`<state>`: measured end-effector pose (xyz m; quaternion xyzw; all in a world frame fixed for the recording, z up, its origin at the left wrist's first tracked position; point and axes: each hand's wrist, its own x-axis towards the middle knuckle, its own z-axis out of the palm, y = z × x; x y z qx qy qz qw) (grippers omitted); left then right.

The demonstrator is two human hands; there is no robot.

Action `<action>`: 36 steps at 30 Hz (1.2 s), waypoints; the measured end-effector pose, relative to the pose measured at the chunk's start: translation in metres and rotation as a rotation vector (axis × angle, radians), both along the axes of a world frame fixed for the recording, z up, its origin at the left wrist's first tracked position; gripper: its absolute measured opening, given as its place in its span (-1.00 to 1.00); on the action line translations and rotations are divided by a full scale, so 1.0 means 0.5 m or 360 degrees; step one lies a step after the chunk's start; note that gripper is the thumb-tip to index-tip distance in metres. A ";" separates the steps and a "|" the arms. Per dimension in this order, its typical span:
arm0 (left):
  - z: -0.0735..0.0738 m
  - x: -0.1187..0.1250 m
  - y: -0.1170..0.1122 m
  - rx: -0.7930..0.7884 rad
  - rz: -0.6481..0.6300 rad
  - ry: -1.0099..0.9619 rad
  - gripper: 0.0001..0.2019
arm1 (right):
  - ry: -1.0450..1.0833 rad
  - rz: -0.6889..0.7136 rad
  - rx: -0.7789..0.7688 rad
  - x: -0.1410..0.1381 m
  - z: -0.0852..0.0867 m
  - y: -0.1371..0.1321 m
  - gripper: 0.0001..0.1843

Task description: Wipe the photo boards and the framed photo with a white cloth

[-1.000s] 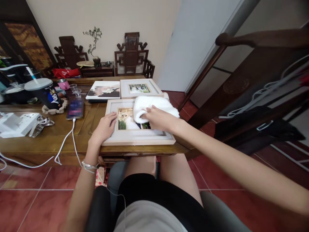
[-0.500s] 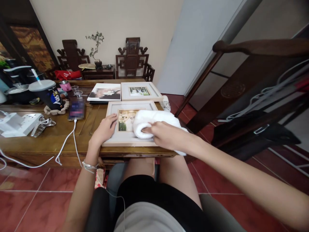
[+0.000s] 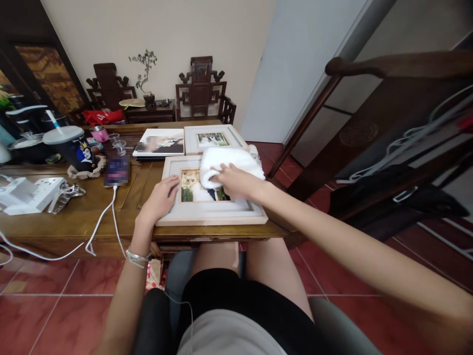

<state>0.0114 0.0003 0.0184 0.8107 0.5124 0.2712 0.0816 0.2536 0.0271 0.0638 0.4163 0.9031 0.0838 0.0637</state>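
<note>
A light wooden picture frame [image 3: 212, 221] lies flat near the table's front edge, a couple's photo [image 3: 191, 186] showing in its middle. Fingers of my left hand [image 3: 159, 197] rest extended on the frame's left side. My right hand [image 3: 236, 180] grips a folded white towel [image 3: 231, 159], pressed on the frame's upper right part. The towel covers that corner and some of the photo.
Behind lie a second picture frame [image 3: 231, 136] and a white photo board [image 3: 158, 142]. To the left are a phone [image 3: 117, 170] on a white cable, a lidded cup [image 3: 76, 148] and a power strip [image 3: 35, 192]. A wooden chair [image 3: 354, 118] stands at the right.
My right hand has slid the towel away from me and slightly left, uncovering the frame's lower right corner and more of the photo. My left hand stays in place.
</note>
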 end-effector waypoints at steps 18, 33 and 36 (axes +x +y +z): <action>-0.004 -0.002 -0.001 0.0008 0.0006 0.0059 -0.59 | 0.0011 -0.0004 -0.0402 0.009 0.069 -0.111 -0.38; -0.002 -0.001 0.001 0.0007 0.0005 0.0013 -0.59 | -0.0044 0.0043 0.0060 0.000 -0.002 0.011 -0.34; -0.003 0.000 0.000 0.0004 0.0009 0.0020 -0.59 | -0.0054 0.0087 -0.0132 0.008 0.027 -0.065 -0.34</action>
